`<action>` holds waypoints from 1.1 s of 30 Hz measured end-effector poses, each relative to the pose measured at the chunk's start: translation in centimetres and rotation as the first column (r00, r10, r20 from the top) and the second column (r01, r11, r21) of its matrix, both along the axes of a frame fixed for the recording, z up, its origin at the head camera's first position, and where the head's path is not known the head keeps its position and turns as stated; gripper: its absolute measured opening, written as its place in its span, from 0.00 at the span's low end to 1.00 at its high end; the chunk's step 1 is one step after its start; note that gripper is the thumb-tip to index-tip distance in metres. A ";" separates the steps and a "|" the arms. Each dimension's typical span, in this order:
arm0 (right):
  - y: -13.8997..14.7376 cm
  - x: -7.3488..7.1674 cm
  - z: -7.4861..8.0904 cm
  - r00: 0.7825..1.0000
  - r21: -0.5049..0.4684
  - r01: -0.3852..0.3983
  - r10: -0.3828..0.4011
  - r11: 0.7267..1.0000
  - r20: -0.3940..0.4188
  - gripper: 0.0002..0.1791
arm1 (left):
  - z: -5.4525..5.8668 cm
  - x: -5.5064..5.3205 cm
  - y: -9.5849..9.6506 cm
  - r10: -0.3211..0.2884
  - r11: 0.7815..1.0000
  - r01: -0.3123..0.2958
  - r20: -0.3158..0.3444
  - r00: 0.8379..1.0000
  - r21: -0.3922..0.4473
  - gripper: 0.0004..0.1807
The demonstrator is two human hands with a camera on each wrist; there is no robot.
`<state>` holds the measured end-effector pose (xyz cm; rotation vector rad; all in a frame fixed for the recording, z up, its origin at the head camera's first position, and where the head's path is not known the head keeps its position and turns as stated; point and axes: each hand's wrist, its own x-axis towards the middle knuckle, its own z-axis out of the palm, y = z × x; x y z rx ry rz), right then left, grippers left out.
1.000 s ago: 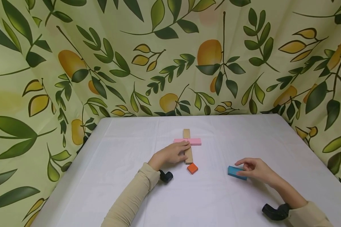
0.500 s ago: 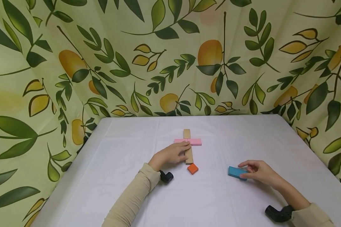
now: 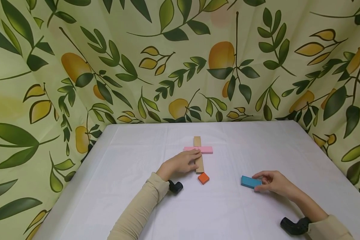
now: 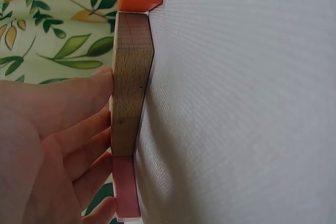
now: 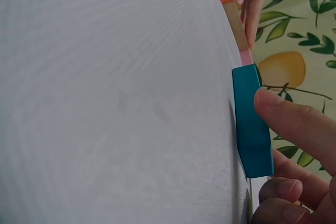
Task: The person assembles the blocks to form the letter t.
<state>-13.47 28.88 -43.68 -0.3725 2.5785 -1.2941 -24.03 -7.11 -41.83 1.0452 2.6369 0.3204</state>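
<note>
My left hand lies with its fingertips on a plain wooden block and the edge of a pink block beside it. In the left wrist view the thumb touches the wooden block's upper edge. An orange block meets that block's near end at a corner. On the right, my right hand pinches the right end of a blue block, thumb on the near side and fingers on the far side. The blue block lies close along the white cloth, partly hidden by the fingers.
Two pink blocks form a crossbar, with another plain wooden block beyond it. A white cloth covers the table. Leaf-patterned curtains stand behind and at the sides. Black wrist devices sit under both wrists.
The right hand has slid a little to the right along the blue block, its thumb and fingers now at the block's right end. The left hand and other blocks have stayed put.
</note>
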 end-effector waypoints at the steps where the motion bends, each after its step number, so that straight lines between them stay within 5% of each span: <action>1: 0.0 0.0 0.0 1.000 0.000 -0.002 0.002 1.000 0.000 0.26 | 0.0 0.0 0.0 -0.001 1.000 0.001 0.001 1.000 0.005 0.31; 33: -1.3 0.1 0.4 0.992 0.083 0.122 -0.124 0.989 0.014 0.26 | 0.1 0.2 -0.2 0.016 1.000 -0.017 0.021 1.000 0.013 0.31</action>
